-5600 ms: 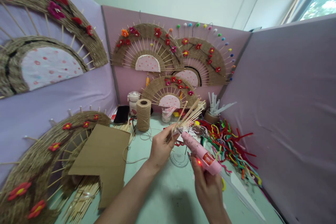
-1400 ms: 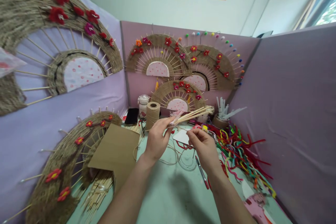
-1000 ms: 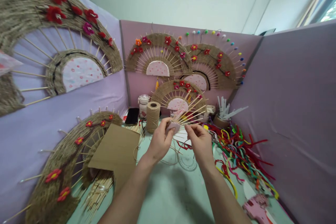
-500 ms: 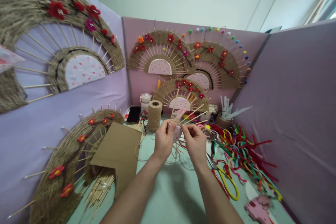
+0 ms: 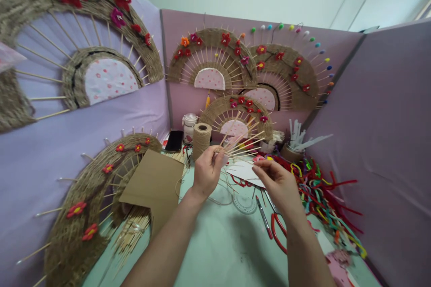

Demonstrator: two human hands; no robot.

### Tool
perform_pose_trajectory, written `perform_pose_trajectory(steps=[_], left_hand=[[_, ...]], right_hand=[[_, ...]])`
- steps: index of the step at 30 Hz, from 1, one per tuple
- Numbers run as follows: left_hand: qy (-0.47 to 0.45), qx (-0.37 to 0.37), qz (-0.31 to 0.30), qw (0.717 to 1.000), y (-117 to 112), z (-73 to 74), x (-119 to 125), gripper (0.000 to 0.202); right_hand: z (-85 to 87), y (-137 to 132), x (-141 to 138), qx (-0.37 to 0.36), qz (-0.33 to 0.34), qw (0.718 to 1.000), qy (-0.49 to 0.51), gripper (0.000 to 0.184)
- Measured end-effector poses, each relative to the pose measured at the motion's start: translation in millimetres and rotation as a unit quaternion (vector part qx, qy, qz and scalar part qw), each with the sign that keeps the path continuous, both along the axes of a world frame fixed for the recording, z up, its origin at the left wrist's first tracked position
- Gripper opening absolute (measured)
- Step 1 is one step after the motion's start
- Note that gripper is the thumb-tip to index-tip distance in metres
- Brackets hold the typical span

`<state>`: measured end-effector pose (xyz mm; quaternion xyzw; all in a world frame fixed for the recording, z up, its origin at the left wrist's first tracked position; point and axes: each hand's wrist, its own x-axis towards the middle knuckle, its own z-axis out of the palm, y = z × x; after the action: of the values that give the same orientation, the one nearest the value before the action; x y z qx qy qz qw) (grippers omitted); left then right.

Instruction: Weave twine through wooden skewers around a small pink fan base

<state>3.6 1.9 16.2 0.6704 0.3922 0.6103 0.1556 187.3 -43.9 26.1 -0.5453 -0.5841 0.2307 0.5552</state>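
Observation:
My left hand point(image 5: 207, 171) is closed around the base of a small fan frame point(image 5: 247, 141), whose thin bamboo sticks spread up and to the right. To the right of it, my right hand point(image 5: 278, 184) has its thumb and fingertips pinched together on what looks like a thin strand of twine point(image 5: 243, 161) leading back to the frame. My left fingers hide the frame's base. Behind the left hand stands a roll of brown twine point(image 5: 201, 140). A white piece of paper point(image 5: 245, 171) lies between and beyond the hands.
Scissors point(image 5: 278, 232), a pen point(image 5: 264, 217) and a clear protractor point(image 5: 244, 205) lie near my right forearm. Colourful pipe cleaners point(image 5: 325, 202) heap at the right. Cardboard point(image 5: 153, 179) and bamboo sticks point(image 5: 131, 233) are at left. Finished twine fans point(image 5: 212, 38) line the partitions.
My right hand has moved right, away from the fan frame, still pinched. The left hand has turned the frame so its sticks lean further right. The view has shifted slightly.

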Motion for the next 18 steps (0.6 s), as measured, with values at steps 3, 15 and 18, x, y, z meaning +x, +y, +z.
perform_pose_trajectory(steps=[3,15,18], left_hand=[[0.038,0.02,-0.005,0.999,3.4,-2.7,-3.2,0.018],[0.158,0.081,-0.021,0.984,6.8,-7.1,-4.5,0.017],[0.179,0.104,-0.031,0.978,9.2,-6.0,-7.2,0.015]], right_hand=[[13.2,-9.2,6.9,0.042,-0.024,0.997,-0.061,0.022],[62.9,-8.7,-8.9,0.332,-0.096,0.893,-0.288,0.016],[70.1,-5.5,-2.2,0.338,-0.126,0.878,-0.313,0.014]])
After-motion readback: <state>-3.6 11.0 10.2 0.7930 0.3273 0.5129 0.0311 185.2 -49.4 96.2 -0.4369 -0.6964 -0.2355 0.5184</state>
